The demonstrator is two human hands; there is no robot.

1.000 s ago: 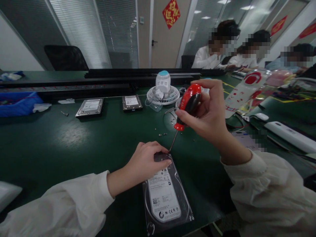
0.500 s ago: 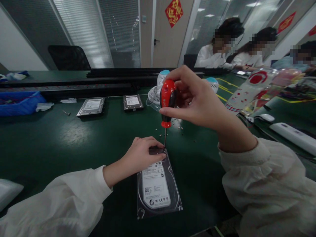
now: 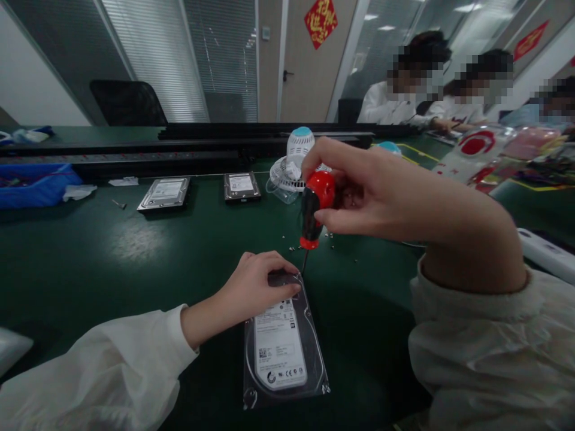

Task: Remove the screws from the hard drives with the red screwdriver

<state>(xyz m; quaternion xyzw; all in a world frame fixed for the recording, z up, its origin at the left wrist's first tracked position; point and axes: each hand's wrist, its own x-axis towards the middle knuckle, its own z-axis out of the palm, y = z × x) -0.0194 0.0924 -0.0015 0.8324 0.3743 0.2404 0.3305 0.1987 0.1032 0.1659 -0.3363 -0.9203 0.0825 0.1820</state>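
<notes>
A hard drive (image 3: 279, 347) with a white label lies on the green table in front of me. My left hand (image 3: 265, 276) grips its far end, thumb on the top face and fingers along the far edge. In my right hand (image 3: 354, 191) is a red and black screwdriver (image 3: 311, 209), held by its handle between thumb and fingers. The shaft leans slightly, its tip down at the drive's far right corner beside my left fingertips. Whether the tip sits in a screw is too small to tell. Several loose screws (image 3: 294, 248) lie just beyond the drive.
Two more hard drives, a silver one (image 3: 165, 194) and a smaller-looking one (image 3: 241, 186), lie farther back. A white fan (image 3: 300, 146) stands behind my right hand. At the left is a blue bin (image 3: 38, 185); a white power strip (image 3: 545, 251) lies right. Co-workers sit at the far right.
My right hand has turned and shifted slightly right and down, its wrist raised, tilting the screwdriver handle to the right. My left hand still holds the drive.
</notes>
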